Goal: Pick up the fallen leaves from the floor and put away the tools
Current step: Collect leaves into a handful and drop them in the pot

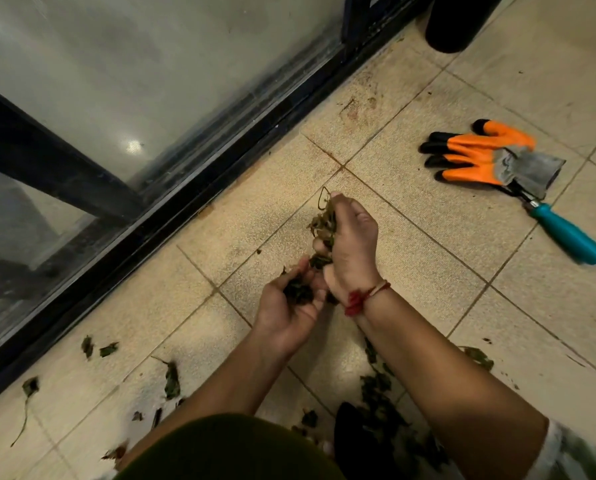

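My right hand is closed around a bunch of wilted leaves and stems above the tiled floor. Just below it, my left hand cups a small clump of dark leaves, its fingertips touching the right hand. Loose fallen leaves lie scattered on the tiles at lower left, and a thicker pile of leaves lies under my right forearm. At the right, orange and black garden gloves rest on a hand tool with a teal handle.
A glass sliding door with a black frame and floor track runs diagonally along the left. A dark round pot base stands at the top right. My knee in dark green cloth fills the bottom edge.
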Action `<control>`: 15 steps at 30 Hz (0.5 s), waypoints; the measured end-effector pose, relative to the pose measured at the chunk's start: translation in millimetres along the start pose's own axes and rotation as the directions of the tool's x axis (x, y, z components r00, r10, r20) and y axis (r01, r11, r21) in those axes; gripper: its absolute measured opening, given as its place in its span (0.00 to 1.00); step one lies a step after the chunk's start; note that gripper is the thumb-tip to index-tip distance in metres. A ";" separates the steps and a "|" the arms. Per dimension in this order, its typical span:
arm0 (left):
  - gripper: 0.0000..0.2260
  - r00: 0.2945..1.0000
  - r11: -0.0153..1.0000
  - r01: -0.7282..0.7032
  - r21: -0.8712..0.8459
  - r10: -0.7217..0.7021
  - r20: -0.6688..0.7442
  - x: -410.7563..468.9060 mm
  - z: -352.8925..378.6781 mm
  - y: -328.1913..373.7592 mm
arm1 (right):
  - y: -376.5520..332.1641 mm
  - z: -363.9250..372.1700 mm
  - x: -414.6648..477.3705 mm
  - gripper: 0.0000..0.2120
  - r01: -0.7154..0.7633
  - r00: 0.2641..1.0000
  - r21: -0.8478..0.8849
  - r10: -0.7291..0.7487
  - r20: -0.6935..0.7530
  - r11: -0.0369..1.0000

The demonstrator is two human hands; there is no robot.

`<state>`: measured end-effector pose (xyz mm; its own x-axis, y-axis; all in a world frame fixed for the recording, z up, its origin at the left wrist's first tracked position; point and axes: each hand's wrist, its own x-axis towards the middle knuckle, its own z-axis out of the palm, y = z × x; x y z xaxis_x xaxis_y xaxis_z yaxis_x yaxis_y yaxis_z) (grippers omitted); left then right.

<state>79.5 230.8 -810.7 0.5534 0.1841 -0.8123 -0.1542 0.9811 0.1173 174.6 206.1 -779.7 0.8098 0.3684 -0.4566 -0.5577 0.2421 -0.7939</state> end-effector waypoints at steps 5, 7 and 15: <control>0.14 0.995 0.998 0.062 -0.010 -0.061 0.082 2.3 16.1 -11.4 | 12.8 -10.1 -15.2 0.07 0.295 0.956 -0.403 -0.266 0.128 0.867; 0.15 0.996 1.000 -0.003 0.019 0.001 0.088 6.7 18.0 -2.9 | 20.4 -23.5 -19.2 0.07 0.501 0.866 -0.592 -0.369 0.339 0.631; 0.09 0.995 0.995 0.020 0.101 -0.030 0.096 19.9 12.5 4.1 | 38.9 -45.1 -26.1 0.10 0.648 0.745 -0.721 -0.403 0.532 0.245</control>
<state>100.1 239.2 -819.3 0.6340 0.1600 -0.7566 -0.0598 0.9856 0.1583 139.9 165.5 -816.8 0.7309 0.6545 0.1936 0.5192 -0.3492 -0.7801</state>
